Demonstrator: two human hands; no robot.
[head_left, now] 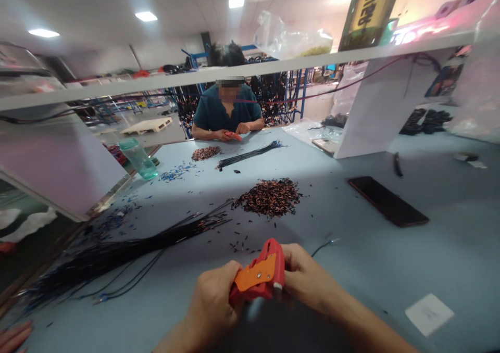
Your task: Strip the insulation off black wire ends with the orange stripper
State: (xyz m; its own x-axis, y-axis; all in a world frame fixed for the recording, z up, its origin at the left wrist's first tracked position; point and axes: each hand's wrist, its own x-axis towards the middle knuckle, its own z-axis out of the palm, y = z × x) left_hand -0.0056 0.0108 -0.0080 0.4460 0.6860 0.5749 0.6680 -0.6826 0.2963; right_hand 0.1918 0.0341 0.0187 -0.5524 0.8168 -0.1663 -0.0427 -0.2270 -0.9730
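Note:
My left hand (214, 295) is wrapped round the handles of a red and orange wire stripper (258, 275), held above the near part of the table. At the tool's jaw end, my right hand (308, 277) is closed, its fingertips against the tool. A short black wire (322, 246) with a bright tip comes out past that hand's fingers. Its other end is hidden by the hand and the stripper. Beyond the tool lies a pile of black and copper wire scraps (269, 197). A long bundle of black wires (128, 251) stretches across the left.
Opposite sits a person (228, 108) with a red tool. Another person's fingers (15, 337) show at bottom left. A phone (386, 201), a white paper square (429, 314), a green cup (138, 158) and a smaller wire bundle (250, 154) lie or stand around. A shelf (156, 81) crosses above.

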